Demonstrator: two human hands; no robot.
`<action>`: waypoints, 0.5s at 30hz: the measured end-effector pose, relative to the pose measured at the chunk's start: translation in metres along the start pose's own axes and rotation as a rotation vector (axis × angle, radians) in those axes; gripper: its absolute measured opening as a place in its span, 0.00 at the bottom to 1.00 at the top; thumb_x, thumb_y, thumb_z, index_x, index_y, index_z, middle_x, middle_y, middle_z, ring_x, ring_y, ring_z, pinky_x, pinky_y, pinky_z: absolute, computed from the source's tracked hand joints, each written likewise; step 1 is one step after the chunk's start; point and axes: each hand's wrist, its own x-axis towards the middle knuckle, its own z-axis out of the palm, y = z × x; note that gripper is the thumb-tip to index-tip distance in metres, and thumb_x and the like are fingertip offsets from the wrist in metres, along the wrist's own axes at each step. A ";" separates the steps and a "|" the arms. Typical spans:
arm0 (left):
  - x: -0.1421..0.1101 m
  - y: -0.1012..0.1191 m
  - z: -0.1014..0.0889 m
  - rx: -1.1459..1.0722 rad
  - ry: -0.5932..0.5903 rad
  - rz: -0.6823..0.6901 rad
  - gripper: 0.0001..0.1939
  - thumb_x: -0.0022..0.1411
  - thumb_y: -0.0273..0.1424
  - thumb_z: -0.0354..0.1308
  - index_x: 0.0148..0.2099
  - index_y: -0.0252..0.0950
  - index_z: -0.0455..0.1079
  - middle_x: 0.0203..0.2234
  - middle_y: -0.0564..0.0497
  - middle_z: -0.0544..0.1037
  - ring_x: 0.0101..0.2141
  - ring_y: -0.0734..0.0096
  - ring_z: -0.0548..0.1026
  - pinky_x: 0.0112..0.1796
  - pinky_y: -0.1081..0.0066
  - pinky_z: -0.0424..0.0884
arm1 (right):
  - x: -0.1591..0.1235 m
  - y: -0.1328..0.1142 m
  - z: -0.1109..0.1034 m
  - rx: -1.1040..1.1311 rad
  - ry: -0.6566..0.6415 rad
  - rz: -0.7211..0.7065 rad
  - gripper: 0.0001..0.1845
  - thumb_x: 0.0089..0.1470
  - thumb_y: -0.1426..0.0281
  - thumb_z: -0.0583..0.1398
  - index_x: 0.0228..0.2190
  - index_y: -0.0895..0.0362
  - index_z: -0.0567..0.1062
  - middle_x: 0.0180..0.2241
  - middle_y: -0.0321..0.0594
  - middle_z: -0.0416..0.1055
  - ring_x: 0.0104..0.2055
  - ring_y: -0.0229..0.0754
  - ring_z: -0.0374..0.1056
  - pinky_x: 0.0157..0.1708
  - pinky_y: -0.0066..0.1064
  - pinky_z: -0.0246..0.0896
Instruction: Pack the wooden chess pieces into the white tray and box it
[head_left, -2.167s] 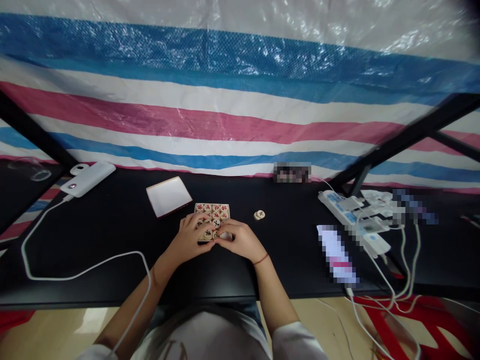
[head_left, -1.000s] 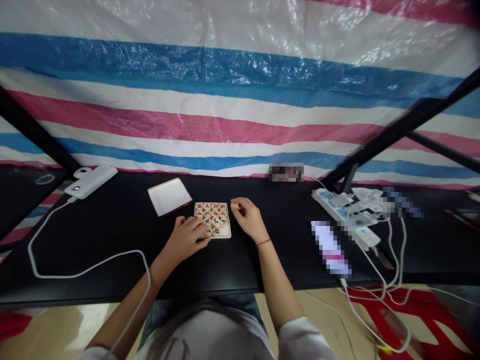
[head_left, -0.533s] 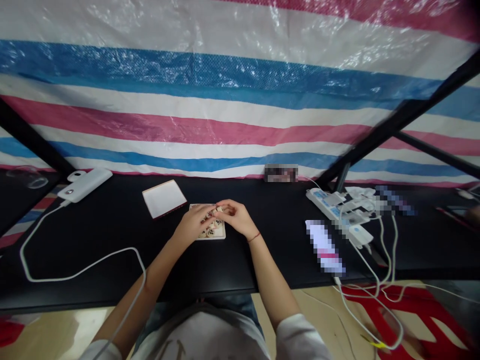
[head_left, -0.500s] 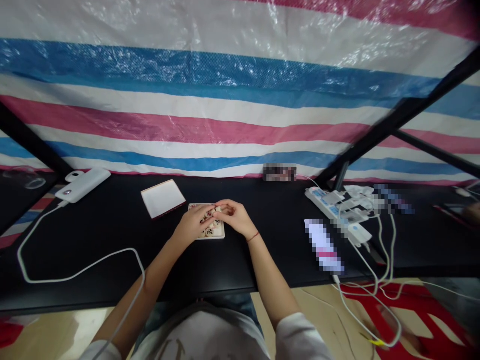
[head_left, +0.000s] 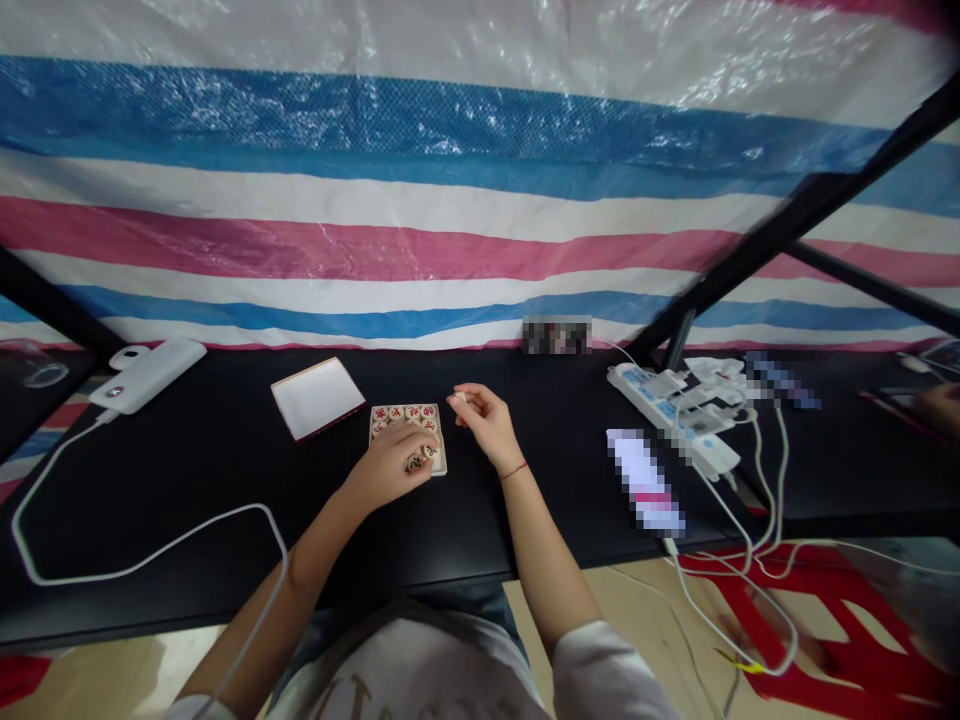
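A shallow white box (head_left: pixel 441 466) on the black table holds round Chinese chess pieces (head_left: pixel 397 413) with red characters in its far rows. My left hand (head_left: pixel 390 465) is over the near left part of the box and hides much of it. Its fingers curl round a couple of black-lettered Chinese chess pieces (head_left: pixel 420 459). Just right of the box, raised off the table, my right hand (head_left: pixel 486 425) pinches a small pale Chinese chess piece (head_left: pixel 460 397) between thumb and fingertips. Its marking cannot be made out.
A white box lid (head_left: pixel 319 397) lies left of the box. Farther left are a white power bank (head_left: pixel 150 375) and its cable (head_left: pixel 142 572). On the right sit a power strip (head_left: pixel 667 410) with plugs and a blurred phone (head_left: pixel 645 482). A striped sheet (head_left: pixel 420 250) hangs behind.
My hands were together over the box; my right hand has moved up and right, away from it, with a piece. Red-lettered rows now show. My left hand has come slightly nearer me.
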 end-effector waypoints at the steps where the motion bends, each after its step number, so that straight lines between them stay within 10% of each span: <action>1: 0.000 0.000 0.001 0.002 -0.029 0.008 0.08 0.59 0.25 0.53 0.40 0.39 0.71 0.38 0.51 0.78 0.42 0.67 0.74 0.47 0.64 0.68 | 0.000 0.002 -0.001 0.008 0.014 0.004 0.24 0.44 0.53 0.66 0.38 0.56 0.72 0.32 0.38 0.73 0.23 0.32 0.64 0.24 0.26 0.63; 15: -0.004 -0.005 0.006 0.286 -0.077 0.146 0.08 0.61 0.38 0.59 0.34 0.42 0.77 0.39 0.52 0.77 0.42 0.63 0.66 0.45 0.62 0.57 | -0.009 -0.001 0.000 0.084 -0.047 0.016 0.21 0.41 0.60 0.69 0.37 0.55 0.73 0.37 0.40 0.76 0.29 0.34 0.69 0.30 0.28 0.66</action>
